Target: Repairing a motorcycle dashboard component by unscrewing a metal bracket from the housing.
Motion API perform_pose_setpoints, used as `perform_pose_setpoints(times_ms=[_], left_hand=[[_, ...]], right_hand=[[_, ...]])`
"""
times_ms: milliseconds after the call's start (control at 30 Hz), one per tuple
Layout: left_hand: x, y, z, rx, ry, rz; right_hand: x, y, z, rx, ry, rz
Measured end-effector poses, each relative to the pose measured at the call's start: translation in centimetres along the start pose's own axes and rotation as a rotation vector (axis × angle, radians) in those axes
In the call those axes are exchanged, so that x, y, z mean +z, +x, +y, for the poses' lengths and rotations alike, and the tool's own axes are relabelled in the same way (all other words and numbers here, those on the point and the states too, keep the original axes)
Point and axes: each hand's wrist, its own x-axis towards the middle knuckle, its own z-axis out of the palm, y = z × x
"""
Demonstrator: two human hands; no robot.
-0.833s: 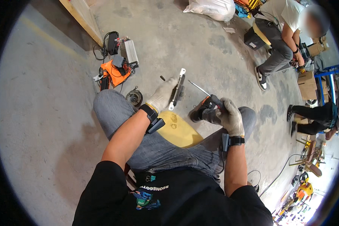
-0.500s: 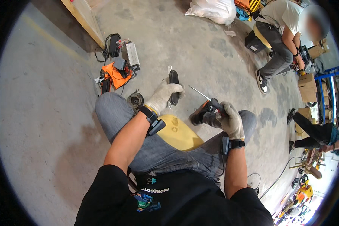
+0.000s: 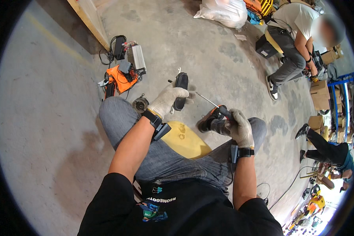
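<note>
My left hand (image 3: 167, 100), in a white knitted glove, grips an oblong black part (image 3: 181, 91) with light metal tabs at both ends. The part is held up in front of my knees; its exact kind I cannot make out. In my gloved right hand (image 3: 241, 126) is a screwdriver (image 3: 225, 111) with a dark and red handle, fingers wrapped round it. Its long thin shaft points up and left, with the tip close to the fingers of my left hand but apart from the black part. A round dark metal part (image 3: 140, 104) lies on the floor beside my left knee.
Left of centre on the floor are an orange cloth (image 3: 122, 78) with cables, a silver box (image 3: 138, 59) and a black adapter (image 3: 119, 48). A white sack (image 3: 222, 13) lies at the back. One person (image 3: 291, 39) sits at the far right; another (image 3: 328, 147) walks below.
The black part has turned in my left hand and shows more of its broad face. My right hand with the screwdriver has shifted slightly. At the right, the walking person's legs have moved.
</note>
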Motion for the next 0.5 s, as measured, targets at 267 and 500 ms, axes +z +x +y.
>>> perform_pose_setpoints(times_ms=[267, 500], left_hand=[[-0.44, 0.26, -0.36, 0.017, -0.008, -0.019], [0.36, -0.25, 0.26, -0.009, -0.014, 0.008]], right_hand=[[0.52, -0.38, -0.34, 0.021, -0.016, -0.016], [0.10, -0.23, -0.15, 0.011, 0.007, -0.039]])
